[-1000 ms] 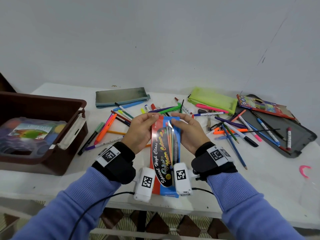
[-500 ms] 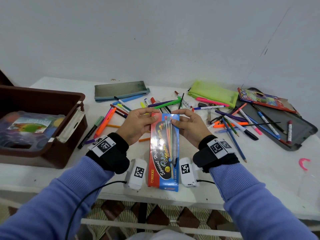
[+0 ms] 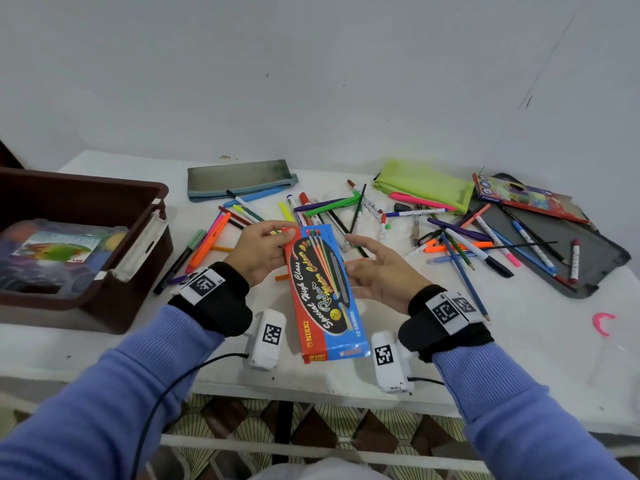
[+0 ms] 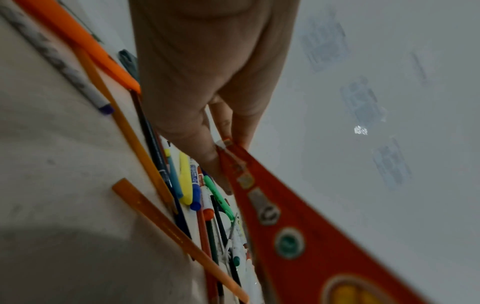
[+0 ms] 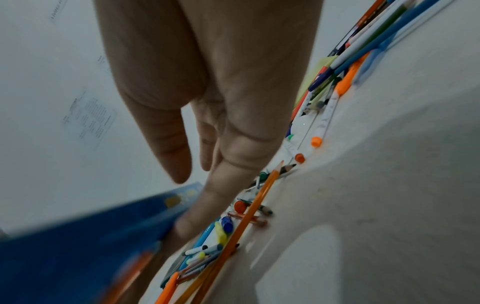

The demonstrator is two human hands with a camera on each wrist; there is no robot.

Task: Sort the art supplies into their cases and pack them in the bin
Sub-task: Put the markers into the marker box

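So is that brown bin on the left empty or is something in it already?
Not empty. The brown bin already holds a clear plastic case with a colourful label; what is inside that case is too blurred to tell.

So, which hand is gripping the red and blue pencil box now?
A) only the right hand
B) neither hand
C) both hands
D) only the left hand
D: the left hand pinches the top corner of the pencil box, while the right hand is beside it with its fingers spread and relaxed.
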